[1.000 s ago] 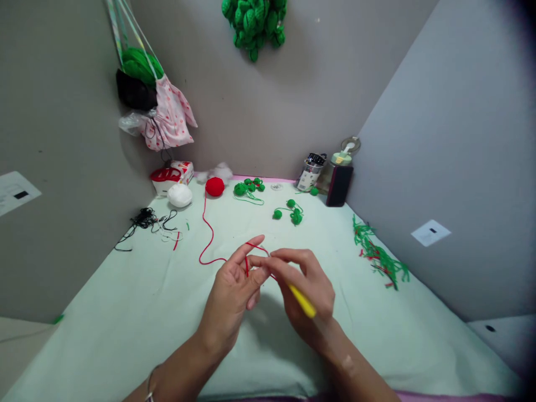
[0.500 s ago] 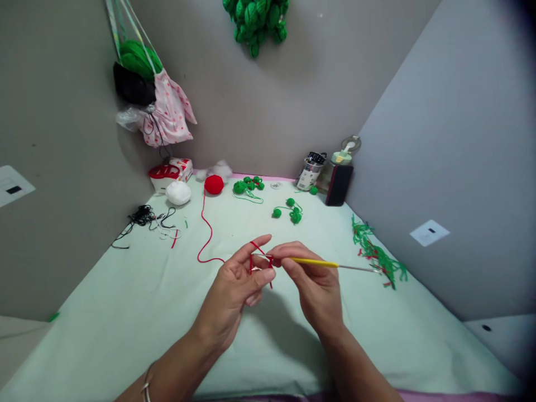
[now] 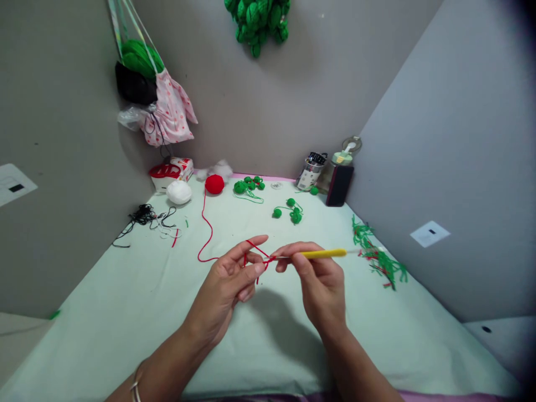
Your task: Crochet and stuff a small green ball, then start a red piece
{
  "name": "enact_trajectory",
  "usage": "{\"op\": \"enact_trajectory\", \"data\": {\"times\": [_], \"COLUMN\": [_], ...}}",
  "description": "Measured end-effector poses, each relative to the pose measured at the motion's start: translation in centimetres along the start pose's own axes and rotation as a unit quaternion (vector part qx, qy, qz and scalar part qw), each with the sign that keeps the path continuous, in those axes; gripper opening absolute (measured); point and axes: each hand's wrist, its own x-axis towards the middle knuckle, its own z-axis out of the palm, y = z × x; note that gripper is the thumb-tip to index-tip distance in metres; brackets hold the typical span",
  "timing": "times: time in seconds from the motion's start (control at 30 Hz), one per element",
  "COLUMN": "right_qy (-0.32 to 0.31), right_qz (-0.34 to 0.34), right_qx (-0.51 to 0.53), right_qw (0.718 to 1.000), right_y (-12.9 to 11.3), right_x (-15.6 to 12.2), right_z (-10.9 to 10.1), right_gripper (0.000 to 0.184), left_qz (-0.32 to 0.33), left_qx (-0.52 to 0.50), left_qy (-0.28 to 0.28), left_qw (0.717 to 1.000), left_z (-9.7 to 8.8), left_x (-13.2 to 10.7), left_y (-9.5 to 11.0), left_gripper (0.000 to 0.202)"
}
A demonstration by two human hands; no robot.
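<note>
My left hand (image 3: 234,276) pinches a small piece of red yarn (image 3: 268,260) between thumb and fingers, and a strand runs over its raised index finger. My right hand (image 3: 320,279) is closed around a crochet hook (image 3: 324,254) with a yellow handle. The hook's thin metal tip points left and meets the red yarn between the two hands. From my left hand the strand trails across the cloth to a ball of red yarn (image 3: 215,184) at the back.
Small green balls (image 3: 295,215) lie mid-table. A white yarn ball (image 3: 179,192) and tangled black yarn (image 3: 142,215) are at left. Green and red scraps (image 3: 381,257) lie right, below a phone (image 3: 340,185) and a tin (image 3: 310,173). A pink bag (image 3: 170,111) hangs on the wall.
My left hand has shifted slightly left and my right hand slightly right with the hook, so the gap between them is wider. The red yarn is stretched between the hook tip and my left fingers.
</note>
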Motion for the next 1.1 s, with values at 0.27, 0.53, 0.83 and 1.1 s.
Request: {"op": "enact_trajectory", "data": {"times": [0.27,0.53,0.83,1.1], "right_qy": [0.032,-0.009,-0.006,-0.006], "right_qz": [-0.086,0.003,-0.18,-0.015], "right_qx": [-0.096,0.026,-0.216,0.036], "right_qw": [0.991,1.0,0.96,0.999], "right_y": [-0.1,-0.2,-0.4,-0.1], "right_x": [-0.4,0.1,-1.0,0.5], "right_z": [0.3,-0.3,0.0,0.2], "right_gripper": [0.021,0.02,0.031,0.015], "left_qz": [-0.046,-0.021,-0.082,-0.032], "left_qx": [-0.064,-0.043,-0.121,-0.082], "left_qy": [-0.031,-0.013,-0.039,-0.025], "left_qw": [0.996,0.999,0.989,0.996], "left_z": [0.3,0.0,0.2,0.6], "left_x": [0.2,0.1,0.0,0.1], "left_y": [-0.5,0.2,-0.5,-0.6], "left_gripper": [0.046,0.034,0.045,0.035]}}
